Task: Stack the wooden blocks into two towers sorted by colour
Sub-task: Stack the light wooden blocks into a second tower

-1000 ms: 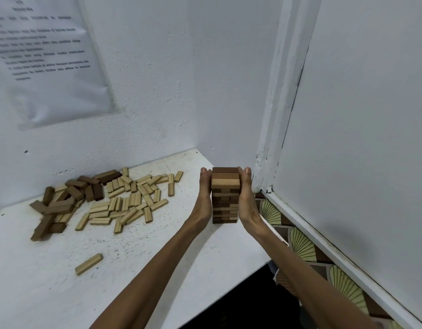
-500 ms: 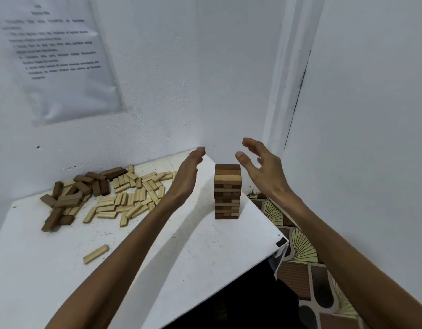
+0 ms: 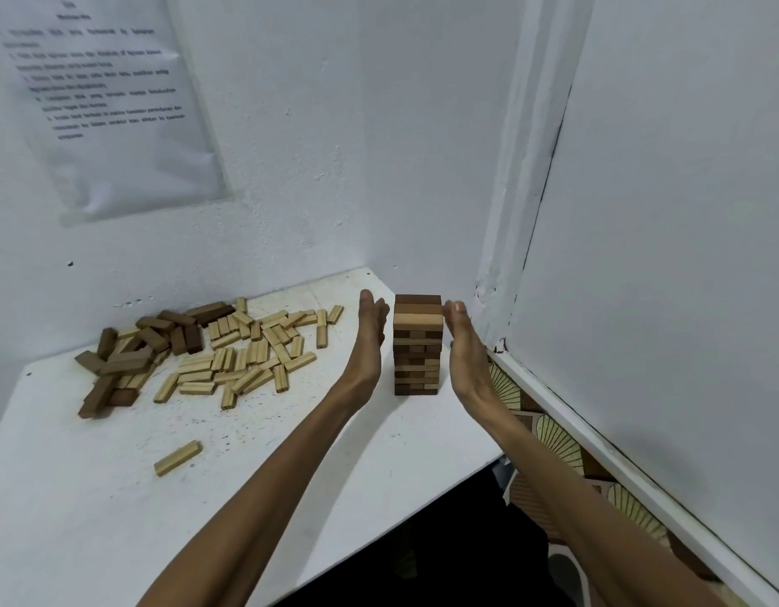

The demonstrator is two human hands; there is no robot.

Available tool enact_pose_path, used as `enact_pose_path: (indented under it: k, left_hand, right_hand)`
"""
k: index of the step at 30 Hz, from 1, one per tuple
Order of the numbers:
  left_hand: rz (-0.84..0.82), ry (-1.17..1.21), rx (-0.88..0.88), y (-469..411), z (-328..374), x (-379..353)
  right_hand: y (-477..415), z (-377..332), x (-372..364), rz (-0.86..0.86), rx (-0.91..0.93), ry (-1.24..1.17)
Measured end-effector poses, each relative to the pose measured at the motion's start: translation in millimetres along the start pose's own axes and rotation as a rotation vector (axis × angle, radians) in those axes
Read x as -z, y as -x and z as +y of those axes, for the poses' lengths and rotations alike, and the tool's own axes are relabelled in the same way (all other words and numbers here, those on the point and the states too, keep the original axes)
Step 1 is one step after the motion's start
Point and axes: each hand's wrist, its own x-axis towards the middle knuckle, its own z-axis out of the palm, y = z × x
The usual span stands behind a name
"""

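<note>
Long, slender, bare left forearm (image 3: 269, 475) and right forearm (image 3: 576, 497) end in a narrow left hand (image 3: 370, 339) and right hand (image 3: 464, 352).

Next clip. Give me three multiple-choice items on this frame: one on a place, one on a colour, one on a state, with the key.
1. Where does the tower stand on the table?
A. far right corner
B. inside a heap of loose pieces
C. front left edge

2. What colour is the lone block lying nearest the front?
A. dark brown
B. pale wood
C. red

3. How are the left hand and right hand held?
A. each holding a piece
B. fists on the table
C. open, one on each side of the tower

Key:
1 A, it stands at the table's far right end.
2 B, its wood is pale.
3 C, the fingers are straight and flank the tower.
</note>
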Motion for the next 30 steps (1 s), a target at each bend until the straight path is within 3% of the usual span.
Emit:
enact_pose_path:
  k: [18, 26, 30]
  left_hand:
    - [-0.043, 0.049, -0.07, 20, -11, -23]
    - [-0.049, 0.027, -0.08, 22, -14, -24]
    - [0.021, -0.019, -0.073, 23, -10, -16]
  right_hand:
    - [15, 14, -26, -0.048, 0.008, -0.127]
    - [15, 17, -24, -0.07, 0.009, -0.094]
    - [15, 12, -14, -0.003, 0.102, -0.018]
